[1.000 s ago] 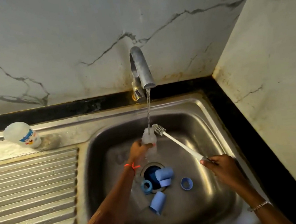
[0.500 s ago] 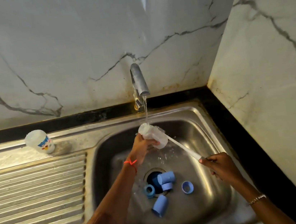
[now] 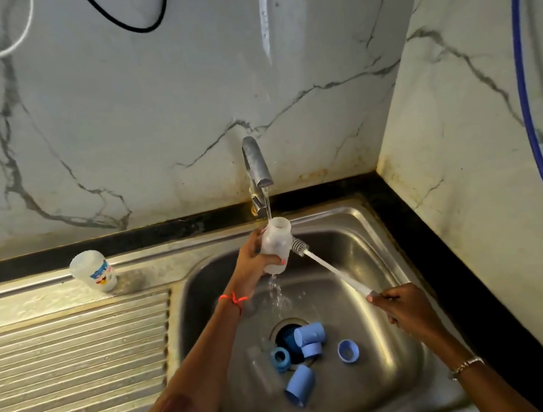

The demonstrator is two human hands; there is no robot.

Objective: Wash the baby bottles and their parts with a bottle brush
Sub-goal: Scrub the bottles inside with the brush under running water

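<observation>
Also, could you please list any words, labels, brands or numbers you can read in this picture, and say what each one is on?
No text here can be read.
Loose bottle on the sink ledge: a blue, red and yellow print, too blurred to read.
Held bottle in the left hand: no print shows.
Bottle brush in the right hand: no marking shows.
</observation>
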